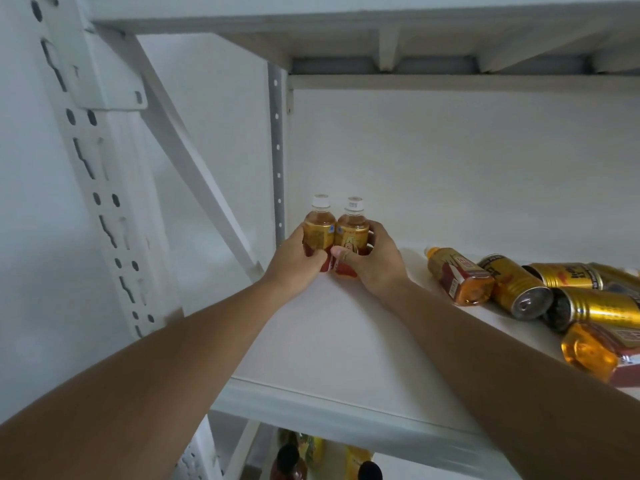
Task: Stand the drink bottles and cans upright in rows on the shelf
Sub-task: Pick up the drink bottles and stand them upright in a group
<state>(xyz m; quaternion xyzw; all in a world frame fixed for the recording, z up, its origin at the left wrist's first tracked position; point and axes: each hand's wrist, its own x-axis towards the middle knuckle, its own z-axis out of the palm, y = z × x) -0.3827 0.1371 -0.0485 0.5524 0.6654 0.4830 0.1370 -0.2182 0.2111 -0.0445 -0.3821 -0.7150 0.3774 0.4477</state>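
Two small tea bottles with white caps stand upright side by side at the back left corner of the white shelf point(332, 341). My left hand point(294, 261) grips the left bottle point(319, 230). My right hand point(372, 259) grips the right bottle point(352, 232). The two bottles touch each other. On the right of the shelf lie another tea bottle point(457, 275), several gold cans point(519, 292) and one more bottle point(595, 355) near the front edge, all on their sides in a loose heap.
A white slotted upright post point(104, 188) and a diagonal brace point(194, 168) stand at the left. The upper shelf's underside point(415, 39) hangs close overhead. Bottles on a lower shelf point(294, 459) show below the front lip.
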